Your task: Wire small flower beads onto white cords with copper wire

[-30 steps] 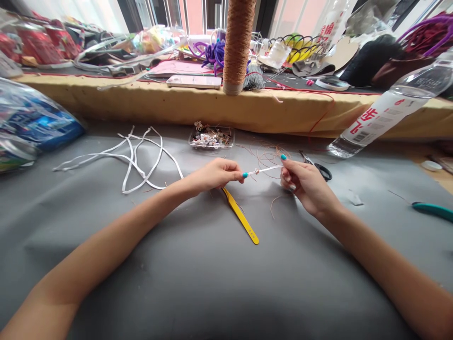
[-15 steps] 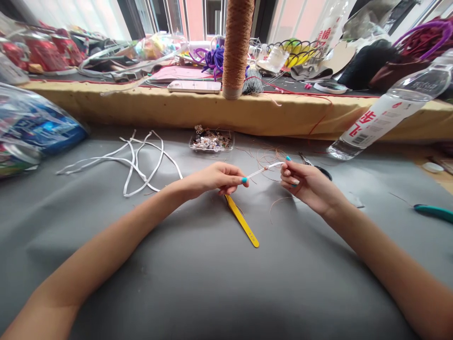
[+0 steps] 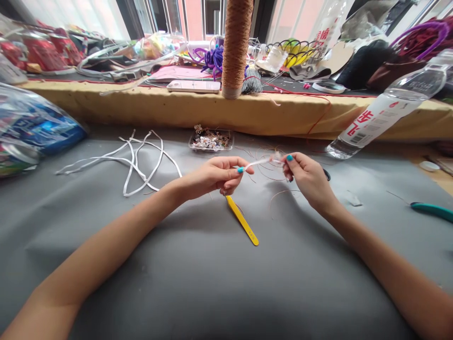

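Observation:
Between my two hands a short white strip (image 3: 258,163) is stretched above the grey mat. My left hand (image 3: 226,174) pinches its left end between thumb and finger. The thumb and fingertips of my right hand (image 3: 304,174) close on its right end, where the strip looks blurred and slightly pinkish. Yellow tweezers (image 3: 242,220) lie on the mat just below my left hand. Thin copper-coloured wire (image 3: 264,151) is spread loosely behind the strip. Dark-handled scissors (image 3: 327,175) are mostly hidden behind my right hand.
White cords (image 3: 132,163) lie looped at the left. A clear tray of small beads (image 3: 211,140) sits at the back. A water bottle (image 3: 375,118) leans at the right, near a teal-handled tool (image 3: 430,210). Behind is a cluttered shelf with a wrapped brown post (image 3: 236,47).
My right hand has turned and its fingers have shifted on the strip's end. My left hand has moved slightly up and left. The scissors are now more hidden.

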